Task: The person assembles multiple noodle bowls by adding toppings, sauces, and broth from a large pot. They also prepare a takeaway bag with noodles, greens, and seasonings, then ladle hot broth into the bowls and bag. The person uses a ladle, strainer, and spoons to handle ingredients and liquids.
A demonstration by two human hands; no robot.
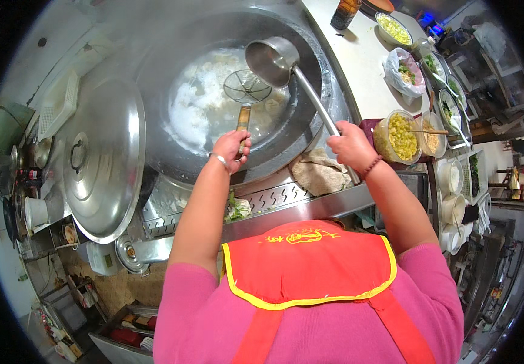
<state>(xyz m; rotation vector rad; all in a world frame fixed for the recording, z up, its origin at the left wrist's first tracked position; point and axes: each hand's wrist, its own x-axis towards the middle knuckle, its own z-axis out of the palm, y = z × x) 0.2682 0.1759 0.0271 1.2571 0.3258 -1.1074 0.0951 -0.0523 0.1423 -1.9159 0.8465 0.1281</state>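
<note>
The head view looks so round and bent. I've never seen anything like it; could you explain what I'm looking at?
There is no machine at work here: these are a person's bare hands, seen from above by a wide fisheye camera worn on the head, which bends straight edges. The left hand grips a wooden-handled wire skimmer; the right hand grips a long metal ladle. Both tools reach over a big wok of cloudy, foamy liquid. A large metal lid stands at left. On the pale counter at right are a dark bottle and dishes of food.
</note>
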